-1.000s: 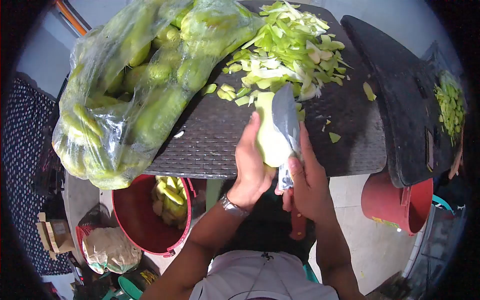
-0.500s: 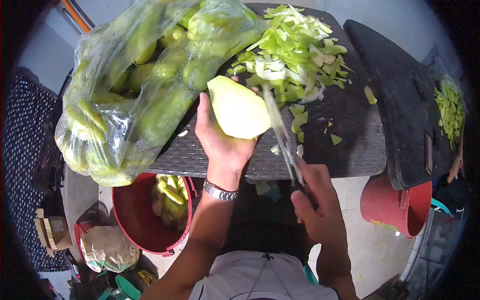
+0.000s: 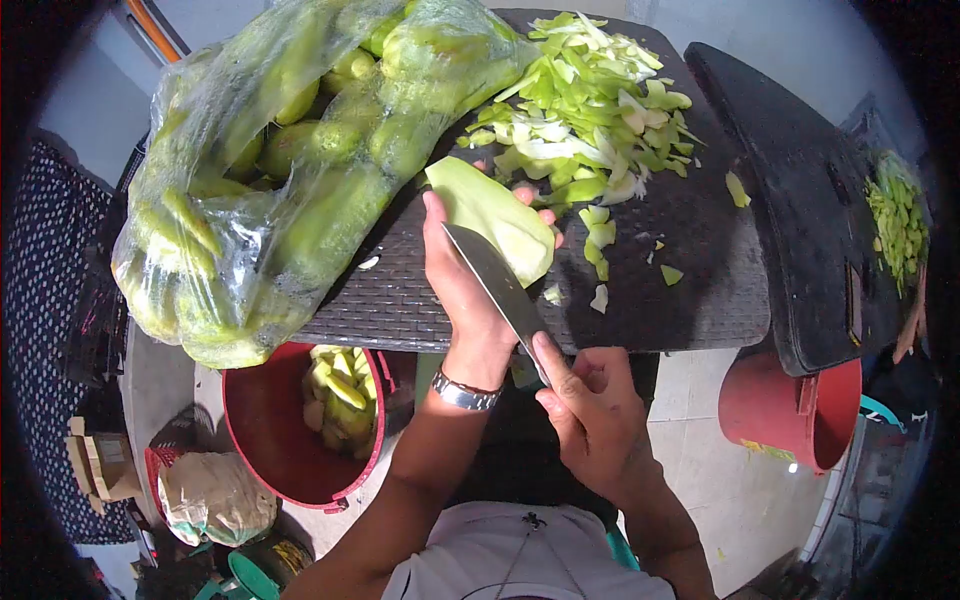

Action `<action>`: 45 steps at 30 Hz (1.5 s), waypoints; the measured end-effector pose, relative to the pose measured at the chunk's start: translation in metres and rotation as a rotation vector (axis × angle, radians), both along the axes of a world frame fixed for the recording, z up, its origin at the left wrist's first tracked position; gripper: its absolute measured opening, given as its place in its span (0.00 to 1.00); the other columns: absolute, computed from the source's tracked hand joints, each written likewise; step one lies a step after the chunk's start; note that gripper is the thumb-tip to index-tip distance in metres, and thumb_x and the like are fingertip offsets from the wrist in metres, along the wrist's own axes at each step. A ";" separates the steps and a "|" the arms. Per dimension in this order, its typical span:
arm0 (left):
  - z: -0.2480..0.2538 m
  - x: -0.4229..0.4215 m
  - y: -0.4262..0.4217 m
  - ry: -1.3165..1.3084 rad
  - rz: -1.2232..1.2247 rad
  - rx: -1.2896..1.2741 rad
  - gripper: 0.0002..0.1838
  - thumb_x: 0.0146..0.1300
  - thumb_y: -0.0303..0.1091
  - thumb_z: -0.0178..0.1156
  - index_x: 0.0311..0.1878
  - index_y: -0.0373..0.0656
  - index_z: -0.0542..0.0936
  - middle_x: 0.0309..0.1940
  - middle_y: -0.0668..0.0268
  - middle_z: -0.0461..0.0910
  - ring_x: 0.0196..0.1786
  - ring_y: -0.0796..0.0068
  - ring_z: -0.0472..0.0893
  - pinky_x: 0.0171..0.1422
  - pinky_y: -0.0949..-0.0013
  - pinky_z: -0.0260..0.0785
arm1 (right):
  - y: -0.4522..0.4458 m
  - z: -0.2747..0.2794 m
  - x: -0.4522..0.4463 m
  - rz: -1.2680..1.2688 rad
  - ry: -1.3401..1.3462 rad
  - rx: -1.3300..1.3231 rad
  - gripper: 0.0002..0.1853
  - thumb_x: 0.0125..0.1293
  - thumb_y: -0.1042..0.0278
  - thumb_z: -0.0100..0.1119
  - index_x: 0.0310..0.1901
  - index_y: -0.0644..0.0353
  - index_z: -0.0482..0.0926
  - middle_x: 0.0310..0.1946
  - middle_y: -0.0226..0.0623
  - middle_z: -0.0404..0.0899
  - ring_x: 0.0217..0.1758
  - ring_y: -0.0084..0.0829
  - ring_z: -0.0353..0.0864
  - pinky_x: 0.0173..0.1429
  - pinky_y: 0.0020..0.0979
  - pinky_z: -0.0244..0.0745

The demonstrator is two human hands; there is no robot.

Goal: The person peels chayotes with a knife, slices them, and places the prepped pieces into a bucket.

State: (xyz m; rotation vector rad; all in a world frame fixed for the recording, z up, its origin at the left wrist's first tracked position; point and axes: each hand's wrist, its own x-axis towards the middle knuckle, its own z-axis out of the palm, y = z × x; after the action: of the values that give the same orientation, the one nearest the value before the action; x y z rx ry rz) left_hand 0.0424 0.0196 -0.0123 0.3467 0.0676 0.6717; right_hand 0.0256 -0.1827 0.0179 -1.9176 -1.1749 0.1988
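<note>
A peeled pale green fruit (image 3: 497, 222) rests in my left hand (image 3: 465, 290), the fingers curled round its far side. My right hand (image 3: 595, 415) grips a knife (image 3: 492, 282), its handle hidden by the fingers. The blade slants up to the left over my left palm, beside the fruit's near edge. Beyond the fruit, a heap of green and white peelings (image 3: 590, 110) lies on the dark woven table (image 3: 690, 290). To the left, a clear plastic bag (image 3: 270, 200) full of green fruits sits on the same table.
Below the table's left part stands a red bucket (image 3: 265, 430) with peeled pieces (image 3: 342, 395) inside. Another red bucket (image 3: 765, 405) is at the right, under a black chair-like panel (image 3: 790, 180). A bag of green pieces (image 3: 897, 215) lies at the far right.
The fruit first moved left and turned in my left hand, then shifted slightly right. The knife swung from the fruit's right side to its near left side, and my right hand moved down.
</note>
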 end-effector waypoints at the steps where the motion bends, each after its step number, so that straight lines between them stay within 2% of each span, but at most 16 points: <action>1: 0.001 0.000 -0.001 0.018 0.015 0.008 0.34 0.77 0.68 0.48 0.68 0.48 0.71 0.51 0.43 0.82 0.48 0.37 0.85 0.51 0.33 0.80 | 0.000 0.000 0.000 0.009 -0.002 -0.004 0.33 0.71 0.70 0.69 0.77 0.46 0.73 0.45 0.45 0.72 0.37 0.40 0.80 0.40 0.39 0.82; 4: 0.004 0.000 -0.004 0.062 0.052 0.020 0.35 0.77 0.68 0.48 0.68 0.46 0.70 0.50 0.44 0.83 0.46 0.38 0.85 0.50 0.35 0.81 | -0.002 0.000 0.000 0.034 -0.031 -0.022 0.35 0.71 0.71 0.69 0.78 0.47 0.71 0.43 0.45 0.72 0.38 0.40 0.81 0.40 0.40 0.83; 7: 0.005 0.000 -0.005 0.089 0.081 0.025 0.34 0.77 0.67 0.48 0.68 0.46 0.70 0.48 0.44 0.83 0.44 0.39 0.86 0.49 0.37 0.81 | 0.000 0.007 -0.005 0.001 -0.002 -0.012 0.30 0.70 0.80 0.65 0.74 0.54 0.77 0.41 0.42 0.70 0.34 0.32 0.76 0.39 0.32 0.76; 13: 0.005 0.000 -0.007 0.161 0.128 0.016 0.34 0.78 0.67 0.47 0.67 0.46 0.70 0.48 0.45 0.82 0.42 0.41 0.86 0.48 0.39 0.81 | -0.002 0.009 -0.012 -0.003 0.048 -0.032 0.31 0.70 0.81 0.65 0.74 0.56 0.76 0.41 0.43 0.71 0.34 0.34 0.77 0.40 0.33 0.77; 16: 0.009 -0.001 -0.014 0.204 0.135 0.010 0.33 0.79 0.66 0.44 0.67 0.45 0.70 0.48 0.45 0.82 0.42 0.43 0.86 0.47 0.40 0.82 | 0.003 0.001 -0.008 -0.014 0.001 0.005 0.31 0.70 0.81 0.65 0.74 0.56 0.76 0.40 0.43 0.71 0.35 0.35 0.77 0.40 0.33 0.77; 18: 0.009 -0.003 -0.023 0.222 0.133 0.005 0.33 0.81 0.65 0.42 0.67 0.45 0.70 0.49 0.46 0.83 0.43 0.44 0.86 0.47 0.40 0.82 | 0.004 -0.007 -0.003 -0.007 -0.050 -0.004 0.34 0.70 0.75 0.68 0.77 0.52 0.72 0.40 0.44 0.71 0.34 0.39 0.78 0.37 0.37 0.79; 22: 0.013 -0.008 -0.038 0.267 0.108 0.051 0.31 0.83 0.64 0.39 0.68 0.47 0.69 0.49 0.53 0.83 0.45 0.58 0.86 0.48 0.56 0.81 | 0.012 -0.012 0.007 -0.026 -0.087 0.003 0.34 0.72 0.71 0.67 0.79 0.51 0.70 0.39 0.45 0.70 0.34 0.41 0.78 0.36 0.40 0.80; 25: 0.006 -0.006 -0.039 0.314 0.146 0.052 0.33 0.82 0.65 0.38 0.69 0.46 0.70 0.50 0.47 0.82 0.45 0.48 0.86 0.49 0.49 0.84 | 0.014 -0.013 0.013 -0.018 -0.058 0.011 0.32 0.72 0.71 0.65 0.78 0.51 0.72 0.40 0.46 0.71 0.34 0.42 0.79 0.39 0.41 0.81; 33: 0.002 0.001 -0.045 0.368 0.191 0.102 0.31 0.82 0.64 0.44 0.67 0.45 0.70 0.49 0.52 0.83 0.46 0.53 0.87 0.49 0.53 0.84 | 0.030 -0.012 0.033 -0.015 -0.050 0.094 0.30 0.73 0.73 0.62 0.76 0.55 0.73 0.43 0.50 0.72 0.41 0.45 0.81 0.45 0.42 0.81; 34: 0.001 0.002 -0.042 0.376 0.223 0.145 0.27 0.82 0.59 0.48 0.67 0.45 0.70 0.49 0.53 0.83 0.47 0.55 0.87 0.50 0.54 0.84 | 0.033 -0.011 0.037 0.000 -0.056 0.105 0.30 0.73 0.73 0.62 0.76 0.57 0.72 0.44 0.51 0.72 0.43 0.46 0.82 0.45 0.42 0.81; 37: 0.009 0.005 -0.034 0.385 0.301 0.205 0.24 0.82 0.53 0.50 0.67 0.44 0.71 0.50 0.54 0.83 0.48 0.57 0.86 0.52 0.54 0.83 | 0.053 -0.016 0.049 -0.096 -0.225 0.264 0.21 0.77 0.71 0.59 0.69 0.63 0.76 0.41 0.48 0.76 0.36 0.37 0.83 0.38 0.36 0.81; 38: 0.005 0.010 -0.029 0.350 0.380 0.194 0.22 0.81 0.48 0.52 0.67 0.43 0.71 0.51 0.54 0.82 0.49 0.59 0.86 0.54 0.52 0.82 | 0.055 -0.012 0.053 -0.131 0.092 0.215 0.18 0.79 0.69 0.58 0.65 0.64 0.77 0.39 0.45 0.77 0.32 0.34 0.82 0.35 0.34 0.80; 40: 0.021 0.008 -0.022 0.238 0.336 0.140 0.22 0.81 0.48 0.52 0.67 0.43 0.71 0.51 0.53 0.81 0.51 0.57 0.84 0.56 0.50 0.81 | 0.053 -0.002 0.062 -0.191 0.728 0.099 0.13 0.82 0.66 0.55 0.58 0.66 0.78 0.34 0.40 0.79 0.26 0.26 0.80 0.28 0.29 0.77; 43: 0.026 0.004 -0.005 0.223 0.220 0.081 0.24 0.80 0.53 0.53 0.65 0.44 0.72 0.49 0.53 0.81 0.51 0.53 0.84 0.56 0.45 0.79 | 0.058 0.000 0.086 -0.163 0.985 0.271 0.12 0.84 0.63 0.52 0.50 0.65 0.77 0.27 0.33 0.79 0.20 0.18 0.76 0.21 0.24 0.72; 44: 0.025 0.003 0.000 0.218 0.161 0.048 0.25 0.79 0.55 0.53 0.64 0.45 0.72 0.49 0.53 0.81 0.50 0.51 0.83 0.57 0.44 0.79 | 0.062 -0.004 0.090 -0.221 0.877 0.264 0.15 0.84 0.64 0.52 0.60 0.66 0.77 0.28 0.34 0.79 0.21 0.19 0.79 0.22 0.26 0.74; 45: 0.023 0.003 0.004 0.205 0.150 0.038 0.26 0.79 0.57 0.53 0.64 0.45 0.72 0.49 0.53 0.81 0.50 0.50 0.83 0.56 0.42 0.78 | 0.065 -0.007 0.094 -0.241 0.776 0.258 0.16 0.84 0.64 0.52 0.63 0.66 0.76 0.28 0.34 0.80 0.21 0.20 0.79 0.22 0.27 0.75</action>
State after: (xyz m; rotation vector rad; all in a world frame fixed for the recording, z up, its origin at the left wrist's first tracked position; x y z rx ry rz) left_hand 0.0453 0.0235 0.0110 0.4494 0.2781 0.7845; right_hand 0.1199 -0.1175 0.0108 -1.5103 -0.4225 0.5688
